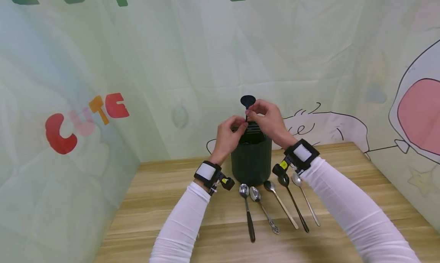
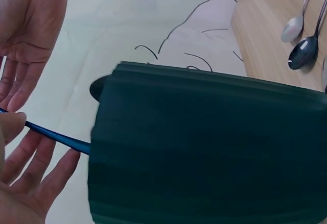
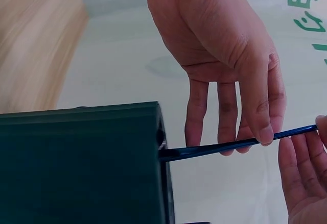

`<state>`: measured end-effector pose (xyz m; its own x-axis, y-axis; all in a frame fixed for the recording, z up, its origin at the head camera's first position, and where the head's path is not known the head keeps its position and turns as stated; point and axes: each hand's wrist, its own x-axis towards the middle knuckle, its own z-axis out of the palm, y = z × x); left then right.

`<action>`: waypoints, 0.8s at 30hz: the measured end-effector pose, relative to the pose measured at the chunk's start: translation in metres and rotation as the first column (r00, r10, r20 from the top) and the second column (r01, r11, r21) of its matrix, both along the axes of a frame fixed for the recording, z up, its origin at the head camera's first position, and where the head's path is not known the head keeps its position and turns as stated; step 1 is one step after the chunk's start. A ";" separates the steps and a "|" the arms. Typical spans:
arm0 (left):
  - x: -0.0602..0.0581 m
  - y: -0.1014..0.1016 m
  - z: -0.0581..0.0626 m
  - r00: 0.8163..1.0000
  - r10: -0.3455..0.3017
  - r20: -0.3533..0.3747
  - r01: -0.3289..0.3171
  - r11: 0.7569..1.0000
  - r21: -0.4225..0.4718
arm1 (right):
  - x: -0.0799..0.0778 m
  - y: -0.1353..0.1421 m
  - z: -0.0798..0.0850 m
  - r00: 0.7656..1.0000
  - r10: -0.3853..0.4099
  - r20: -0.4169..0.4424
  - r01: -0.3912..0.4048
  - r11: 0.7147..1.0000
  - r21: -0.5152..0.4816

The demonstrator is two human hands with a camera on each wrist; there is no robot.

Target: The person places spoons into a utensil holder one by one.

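Observation:
A dark spoon (image 1: 248, 101) stands upright, bowl on top, over the dark green container (image 1: 251, 161). My right hand (image 1: 269, 119) pinches it just under the bowl. Lower on the same handle, the thumb and fingers of my left hand (image 1: 227, 137) pinch it near the container's rim. In the right wrist view, the blue-looking handle (image 3: 214, 150) runs from my right hand (image 3: 306, 170) through the pinch of my left hand (image 3: 230, 66) to the container's mouth. The handle's lower end is hidden there. Only the container's side wall (image 2: 204, 142) shows in the left wrist view.
Several spoons lie in front of the container, bowls toward it: a dark-handled one (image 1: 249, 217), an ornate silver one (image 1: 266, 213), a gold-handled one (image 1: 283, 205), a black one (image 1: 295, 205) and a plain silver one (image 1: 307, 202). A printed cloth (image 1: 192, 64) hangs behind the wooden table (image 1: 137, 217).

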<state>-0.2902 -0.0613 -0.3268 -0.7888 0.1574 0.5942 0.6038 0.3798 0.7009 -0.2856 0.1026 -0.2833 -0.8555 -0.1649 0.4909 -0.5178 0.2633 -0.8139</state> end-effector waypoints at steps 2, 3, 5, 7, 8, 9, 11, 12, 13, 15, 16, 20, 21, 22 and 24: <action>0.000 -0.001 -0.003 1.000 0.003 0.004 -0.003 1.000 -0.003 | -0.001 -0.001 -0.004 1.000 -0.004 0.002 0.004 1.000 0.013; 0.000 -0.002 -0.005 1.000 0.004 0.006 -0.004 1.000 -0.005 | -0.001 -0.002 -0.006 1.000 -0.007 0.004 0.007 1.000 0.022; 0.000 -0.003 -0.008 1.000 0.006 0.011 -0.006 1.000 -0.009 | -0.001 -0.003 -0.009 1.000 -0.012 0.011 0.012 0.999 0.034; 0.000 -0.004 -0.012 1.000 0.005 0.019 -0.005 1.000 -0.010 | -0.001 -0.004 -0.013 1.000 -0.018 0.019 0.017 0.999 0.040; 0.000 -0.005 -0.014 1.000 0.005 0.022 -0.005 1.000 -0.010 | 0.000 -0.005 -0.015 1.000 -0.019 0.021 0.018 0.999 0.042; 0.001 -0.006 -0.015 1.000 0.006 0.024 -0.006 1.000 -0.010 | 0.000 -0.006 -0.017 1.000 -0.024 0.020 0.023 0.999 0.048; 0.001 -0.006 -0.017 1.000 0.012 0.024 -0.012 1.000 -0.009 | 0.000 -0.007 -0.020 0.999 -0.033 0.015 0.032 0.998 0.056; 0.001 -0.007 -0.018 1.000 0.016 0.022 -0.016 1.000 -0.008 | 0.001 -0.008 -0.022 0.999 -0.039 0.010 0.038 0.997 0.062; 0.002 -0.007 -0.019 1.000 0.020 0.021 -0.020 1.000 -0.008 | 0.001 -0.009 -0.023 0.999 -0.045 0.005 0.045 0.997 0.066; 0.002 -0.007 -0.020 0.999 0.028 0.016 -0.028 1.000 -0.005 | 0.001 -0.011 -0.026 0.998 -0.061 -0.007 0.062 0.995 0.077; 0.002 -0.007 -0.020 0.999 0.029 0.013 -0.029 1.000 -0.006 | 0.001 -0.011 -0.028 0.997 -0.070 -0.013 0.071 0.994 0.081; 0.002 -0.006 -0.021 1.000 0.029 0.007 -0.029 1.000 -0.009 | 0.001 -0.013 -0.033 0.995 -0.100 -0.020 0.102 0.990 0.099; 0.002 -0.006 -0.022 1.000 0.029 0.008 -0.029 1.000 -0.011 | 0.001 -0.013 -0.034 0.994 -0.105 -0.014 0.106 0.989 0.101; 0.003 -0.006 -0.022 1.000 0.029 0.008 -0.029 0.999 -0.015 | 0.001 -0.013 -0.035 0.994 -0.109 -0.008 0.109 0.989 0.104; 0.004 -0.005 -0.023 0.999 0.032 0.015 -0.032 0.999 -0.019 | 0.002 -0.012 -0.037 0.994 -0.107 0.009 0.106 0.989 0.106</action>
